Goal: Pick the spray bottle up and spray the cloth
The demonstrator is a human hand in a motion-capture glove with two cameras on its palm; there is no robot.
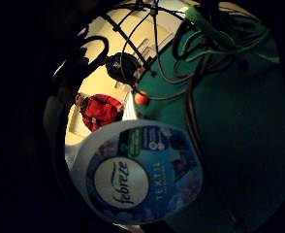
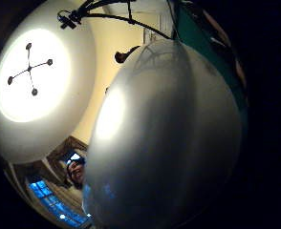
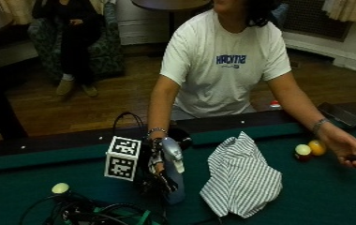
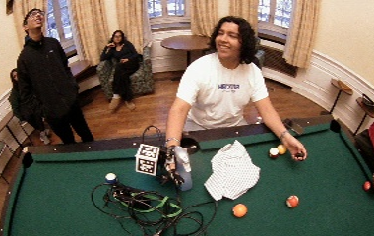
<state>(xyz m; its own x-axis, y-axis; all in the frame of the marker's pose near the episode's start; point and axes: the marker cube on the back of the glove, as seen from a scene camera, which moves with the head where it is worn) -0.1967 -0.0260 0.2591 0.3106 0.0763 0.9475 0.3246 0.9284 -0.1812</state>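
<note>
Fingers (image 3: 163,180) curled round the spray bottle (image 3: 173,176), clamped on its body, with the right hand (image 3: 158,171) wrapped about it from the side nearest the person's own right. Bottle upright, base on or just above the green desk (image 3: 328,197); cannot tell from the outside view whether it has left the felt. Pale trigger head (image 3: 171,149) at the top, above the gloved grip; cannot tell whether a finger sits on the trigger. Seen close from the little finger side: blue and white Febreze label (image 1: 133,177) filling the near field, green felt beyond. From the thumb side: only a pale rounded flank of the bottle (image 2: 169,138), close against the palm.

Just beside the bottle, on the side of the bare hand: striped cloth (image 3: 240,178), crumpled in a loose heap on the desk, near but apparently not touching the bottle. No sign of wet on it that can be made out.

Farther off: bare left hand (image 3: 346,150) resting on the felt, well apart from the cloth, with two billiard balls (image 3: 309,150) near it; tangle of cables (image 3: 97,211) on the desk at the other side.

Judged progress: grasp done, lift at most barely begun. Left to do: raise the bottle, turn the nozzle toward the cloth, squeeze the trigger.
</note>
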